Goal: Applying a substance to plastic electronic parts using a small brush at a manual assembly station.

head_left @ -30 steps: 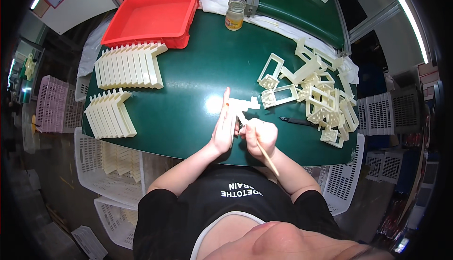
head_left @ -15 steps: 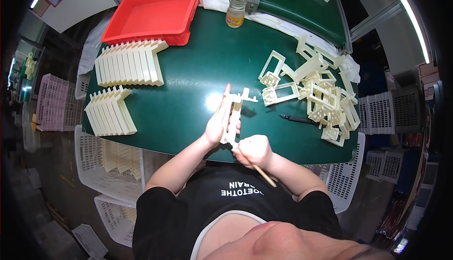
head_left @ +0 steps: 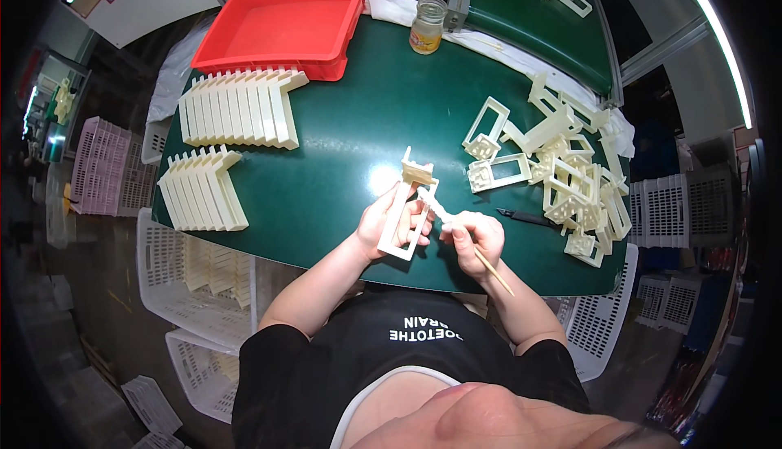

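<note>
Near the table's front edge, my left hand (head_left: pixel 373 223) is closed around a cream plastic frame (head_left: pixel 394 219), a long open rectangle with a blocky, pronged end pointing away from me. My right hand (head_left: pixel 479 237) grips a thin wooden stick (head_left: pixel 495 271) whose tip is wrapped in white cloth (head_left: pixel 434 205). The cloth end meets the frame's right side, just below the blocky end. Some left fingers show through the frame's opening. Right of my hands, a dark craft knife (head_left: pixel 525 217) lies beside a jumbled pile of similar cream frames (head_left: pixel 570 179).
Two rows of cream parts (head_left: pixel 238 111) stand on the left of the green table (head_left: pixel 350 123). Behind them is a red tray (head_left: pixel 277 21). A glass jar of liquid (head_left: pixel 428 27) stands at the back near white cloth. White crates (head_left: pixel 195 302) sit below the left edge.
The frame has turned so its opening shows more. My right hand has moved from its near end up along its right side, bringing the cloth tip into view. The whole view has shifted slightly.
</note>
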`<state>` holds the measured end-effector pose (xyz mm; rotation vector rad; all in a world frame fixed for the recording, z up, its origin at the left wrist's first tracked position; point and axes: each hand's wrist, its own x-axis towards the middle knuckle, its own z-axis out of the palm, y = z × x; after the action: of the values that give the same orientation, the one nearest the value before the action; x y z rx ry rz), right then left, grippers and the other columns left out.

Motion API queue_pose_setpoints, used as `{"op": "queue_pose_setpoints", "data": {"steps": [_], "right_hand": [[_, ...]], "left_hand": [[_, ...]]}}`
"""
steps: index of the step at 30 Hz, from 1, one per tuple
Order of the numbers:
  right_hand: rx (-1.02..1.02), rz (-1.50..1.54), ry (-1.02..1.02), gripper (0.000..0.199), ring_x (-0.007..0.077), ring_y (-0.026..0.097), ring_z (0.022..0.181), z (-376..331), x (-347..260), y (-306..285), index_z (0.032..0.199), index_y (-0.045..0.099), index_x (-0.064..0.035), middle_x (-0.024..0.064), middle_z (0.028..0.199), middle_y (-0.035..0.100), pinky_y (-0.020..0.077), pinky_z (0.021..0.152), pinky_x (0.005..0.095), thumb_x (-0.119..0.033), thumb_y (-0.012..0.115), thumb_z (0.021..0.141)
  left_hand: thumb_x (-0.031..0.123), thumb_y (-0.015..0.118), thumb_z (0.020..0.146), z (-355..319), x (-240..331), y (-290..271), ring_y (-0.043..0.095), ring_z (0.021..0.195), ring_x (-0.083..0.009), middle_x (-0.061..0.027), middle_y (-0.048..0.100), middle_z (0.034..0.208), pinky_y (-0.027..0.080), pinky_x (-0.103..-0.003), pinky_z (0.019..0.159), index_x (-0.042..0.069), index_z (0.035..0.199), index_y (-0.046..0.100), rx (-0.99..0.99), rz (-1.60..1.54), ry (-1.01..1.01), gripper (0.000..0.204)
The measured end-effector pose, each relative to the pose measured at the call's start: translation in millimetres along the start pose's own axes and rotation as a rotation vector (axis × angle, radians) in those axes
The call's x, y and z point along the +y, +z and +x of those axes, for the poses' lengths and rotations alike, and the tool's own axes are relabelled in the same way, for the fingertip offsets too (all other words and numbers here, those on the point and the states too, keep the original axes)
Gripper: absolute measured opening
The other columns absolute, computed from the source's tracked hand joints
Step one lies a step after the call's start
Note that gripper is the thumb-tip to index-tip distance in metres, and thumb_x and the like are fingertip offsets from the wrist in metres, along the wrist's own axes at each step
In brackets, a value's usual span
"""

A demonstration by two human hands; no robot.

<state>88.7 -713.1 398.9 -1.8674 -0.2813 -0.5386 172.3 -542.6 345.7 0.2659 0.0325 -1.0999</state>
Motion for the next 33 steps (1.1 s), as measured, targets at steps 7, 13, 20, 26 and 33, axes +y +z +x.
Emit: {"op": "queue_pose_setpoints", "data": {"steps": [7,13,20,26,33], "right_hand": [[0.031,0.106,-0.064,0.014,0.0209,0.060,0.056,5.0,15.2,-3.4,0.074,0.064,-0.0008,0.0105,0.068,0.062,0.0454,0.052,0.0283,-0.008,0.063,0.086],[-0.010,0.115,-0.023,0.020,0.0192,0.058,0.054,10.2,19.2,-0.7,0.069,0.062,-0.0014,0.0081,0.064,0.060,0.0439,0.050,0.0282,-0.008,0.060,0.088],[-0.048,0.109,0.098,0.024,0.0157,0.060,0.052,23.1,20.1,9.1,0.069,0.059,0.0015,0.0082,0.061,0.059,0.0469,0.050,0.0270,-0.004,0.053,0.092],[-0.078,0.243,0.327,0.028,0.0135,0.061,0.051,8.1,10.2,15.8,0.070,0.058,0.0041,0.0088,0.061,0.062,0.0492,0.049,0.0258,-0.002,0.047,0.094],[-0.070,0.142,0.328,0.027,0.0161,0.059,0.047,-1.6,9.4,15.4,0.065,0.059,0.0011,0.0084,0.057,0.060,0.0457,0.046,0.0273,0.000,0.050,0.091]], "left_hand": [[0.035,0.027,0.102,-0.8,1.0,2.9,0.061,0.080,-0.0303,-0.0170,0.056,0.096,0.059,-0.044,0.067,0.021,0.151,0.008,-0.085,-0.059,-0.039,0.055],[0.041,0.025,0.101,3.1,3.1,-2.4,0.062,0.077,-0.0293,-0.0178,0.057,0.098,0.059,-0.043,0.066,0.024,0.150,0.017,-0.104,-0.115,-0.134,0.052],[0.040,0.023,0.101,4.2,-1.1,-9.7,0.063,0.075,-0.0285,-0.0179,0.059,0.098,0.058,-0.041,0.062,0.021,0.148,0.022,-0.042,-0.066,-0.152,0.051],[0.033,0.030,0.100,0.2,-6.2,-6.7,0.063,0.076,-0.0303,-0.0176,0.059,0.100,0.057,-0.042,0.063,0.023,0.151,0.013,-0.016,-0.156,-0.132,0.054],[0.041,0.020,0.102,-0.3,-7.4,-3.0,0.062,0.071,-0.0227,-0.0158,0.059,0.099,0.055,-0.035,0.060,0.027,0.149,0.015,-0.054,0.083,-0.094,0.050]]}}
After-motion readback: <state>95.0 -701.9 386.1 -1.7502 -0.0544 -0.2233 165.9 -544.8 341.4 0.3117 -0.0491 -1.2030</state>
